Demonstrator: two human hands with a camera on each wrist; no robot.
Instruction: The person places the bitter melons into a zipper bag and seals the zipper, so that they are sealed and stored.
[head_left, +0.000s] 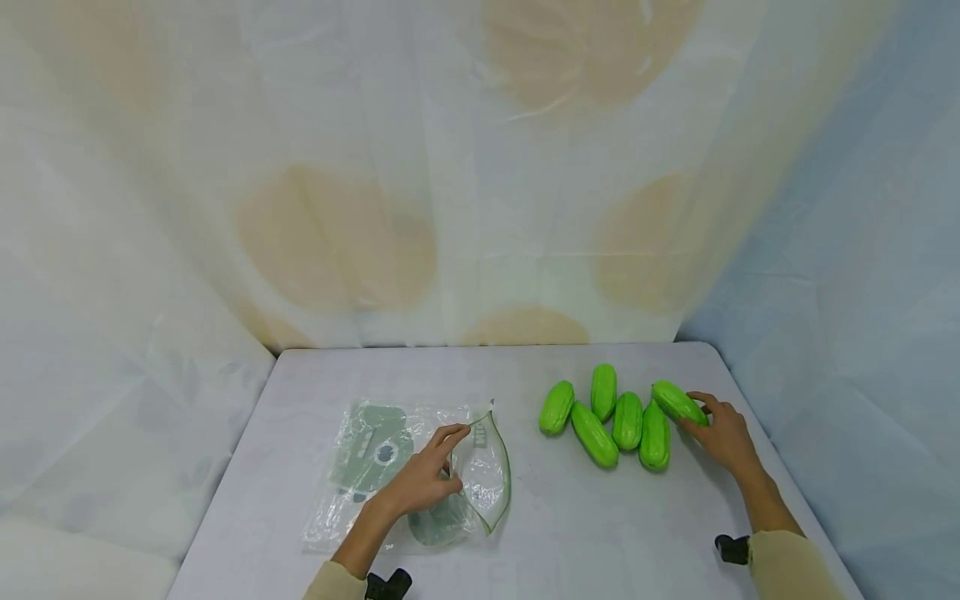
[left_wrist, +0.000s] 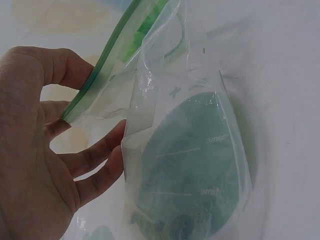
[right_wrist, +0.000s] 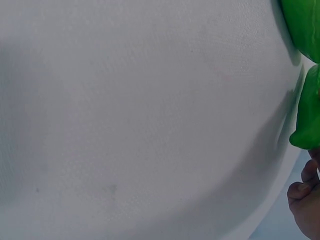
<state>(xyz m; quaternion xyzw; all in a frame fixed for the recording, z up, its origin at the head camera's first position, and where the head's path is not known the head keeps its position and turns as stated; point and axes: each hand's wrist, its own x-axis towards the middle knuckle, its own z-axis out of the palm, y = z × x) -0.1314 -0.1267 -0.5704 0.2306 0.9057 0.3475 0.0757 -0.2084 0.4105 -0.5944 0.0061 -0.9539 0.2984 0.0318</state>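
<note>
The left grip [head_left: 423,475] pinches the limp, slippery-looking bag [head_left: 367,458] by its green rim [left_wrist: 106,52], likely its stiffest part, on the counter's [head_left: 600,533] left, while at far right the right grip [head_left: 723,437] clasps a probably light, firm cucumber [head_left: 671,400] near one end, though its middle looks steadier.

Right hand [right_wrist: 305,207], held green vegetable [right_wrist: 308,114] cut off (right wrist view's edge).

Bag [head_left: 360,458] left, vegetables [head_left: 627,422] right, on table [head_left: 570,533]
</note>
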